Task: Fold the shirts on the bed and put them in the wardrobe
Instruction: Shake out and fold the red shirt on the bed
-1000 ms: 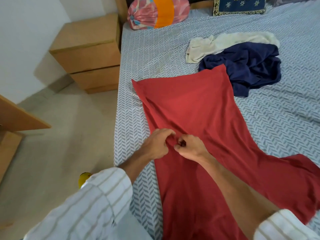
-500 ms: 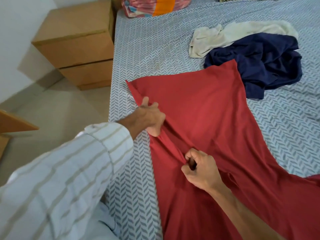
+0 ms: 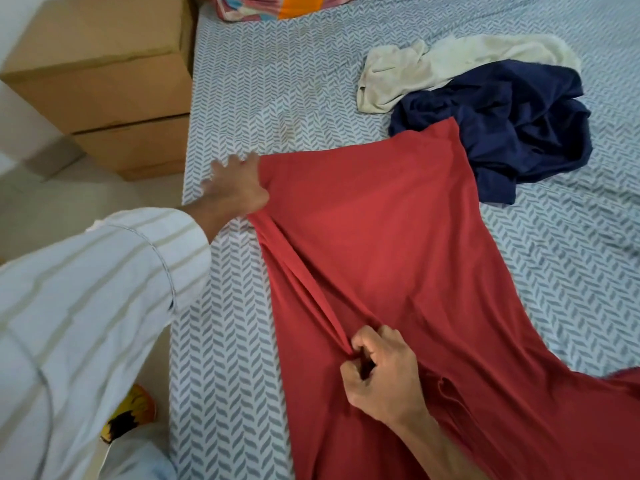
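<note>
A red shirt lies spread on the bed, which has a grey chevron sheet. My left hand holds the shirt's far left corner, with the fingers blurred. My right hand pinches the shirt's left edge lower down. Between the two hands the edge forms a narrow fold. A crumpled navy shirt lies beyond the red one, its edge under the red shirt's far corner. A cream shirt lies bunched just past the navy one.
A wooden bedside chest of drawers stands left of the bed. A colourful pillow lies at the head of the bed. A yellow and black object sits on the tiled floor by the bed's edge.
My left hand has slid up along the shirt's left edge to the far corner. My right hand has stayed pinching lower down, and the edge between them has drawn taut.
</note>
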